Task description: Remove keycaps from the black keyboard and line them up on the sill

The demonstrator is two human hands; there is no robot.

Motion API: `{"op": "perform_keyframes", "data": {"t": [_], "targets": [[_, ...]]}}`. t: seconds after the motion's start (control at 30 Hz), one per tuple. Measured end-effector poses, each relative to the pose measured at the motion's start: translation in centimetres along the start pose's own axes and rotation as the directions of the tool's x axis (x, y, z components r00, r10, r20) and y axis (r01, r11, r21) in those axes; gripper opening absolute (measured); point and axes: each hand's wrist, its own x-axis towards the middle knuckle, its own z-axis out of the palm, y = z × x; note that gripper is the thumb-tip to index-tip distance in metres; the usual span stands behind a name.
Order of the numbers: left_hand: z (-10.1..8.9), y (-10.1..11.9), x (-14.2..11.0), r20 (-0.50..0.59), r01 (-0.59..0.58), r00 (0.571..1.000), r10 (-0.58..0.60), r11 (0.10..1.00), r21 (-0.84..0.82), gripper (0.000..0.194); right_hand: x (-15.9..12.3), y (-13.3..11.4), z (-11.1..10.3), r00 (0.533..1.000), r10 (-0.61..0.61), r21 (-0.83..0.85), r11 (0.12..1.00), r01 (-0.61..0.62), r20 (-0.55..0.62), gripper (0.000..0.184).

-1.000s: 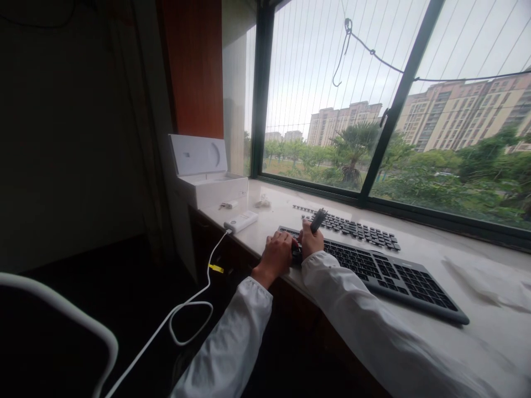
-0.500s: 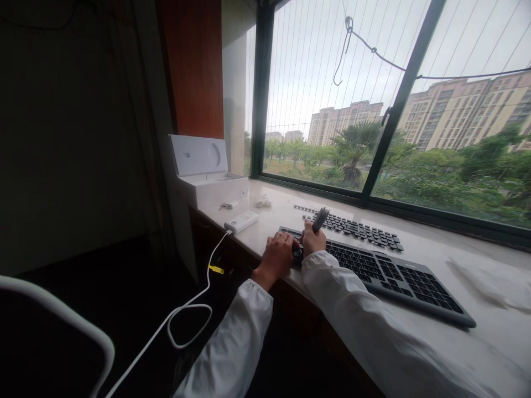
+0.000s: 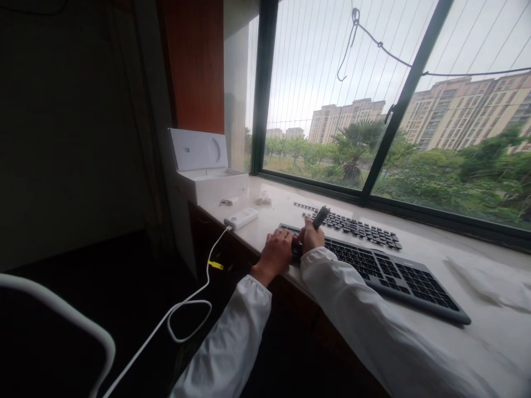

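A dark grey keyboard [image 3: 385,271] lies along the white sill in front of the window. My left hand [image 3: 277,250] rests with curled fingers on its left end, pressing down there; what lies under the fingers is hidden. My right hand [image 3: 312,237] is right beside it, closed round a dark stick-shaped tool [image 3: 321,216] whose tip points up and away. Both arms wear white sleeves. Behind the keyboard lie rows of loose dark keycaps [image 3: 352,226] on the sill.
An open white box [image 3: 207,174] stands at the sill's left end. Near it are a white power bank [image 3: 241,218] with a white cable [image 3: 182,307] hanging off the edge, and small white bits. Crumpled clear plastic [image 3: 485,279] lies at right. A white chair back [image 3: 53,309] curves at lower left.
Both hands stay at the keyboard's left end with barely any movement. The view has shifted slightly.
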Motion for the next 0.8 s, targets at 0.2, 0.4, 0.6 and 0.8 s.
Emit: {"op": "perform_keyframes", "data": {"t": [0.2, 0.4, 0.6, 0.8], "targets": [[-0.1, -1.0, 0.0, -0.012, -0.069, 0.998, 0.068, 0.988, -0.138, 0.026, -1.3, -1.3, 0.3, 0.989, 0.082, 0.191, 0.976, -0.105, 0.121, 0.050], [-0.5, -1.2, -0.2, -0.053, -0.105, 0.994, 0.095, 0.969, -0.225, 0.020, -1.6, -1.5, 0.1, 0.987, 0.061, 0.264, 0.959, -0.100, 0.151, 0.049], [-0.6, -1.3, -0.1, -0.051, -0.079, 0.996, 0.068, 0.959, -0.273, 0.018, -1.9, -1.5, 0.0, 0.981, 0.015, 0.275, 0.959, -0.069, 0.196, 0.048], [0.0, -1.6, 0.1, -0.074, -0.068, 0.996, 0.049, 0.959, -0.277, 0.017, -2.2, -1.2, 0.0, 0.968, -0.009, 0.240, 0.969, -0.053, 0.251, 0.045]]}}
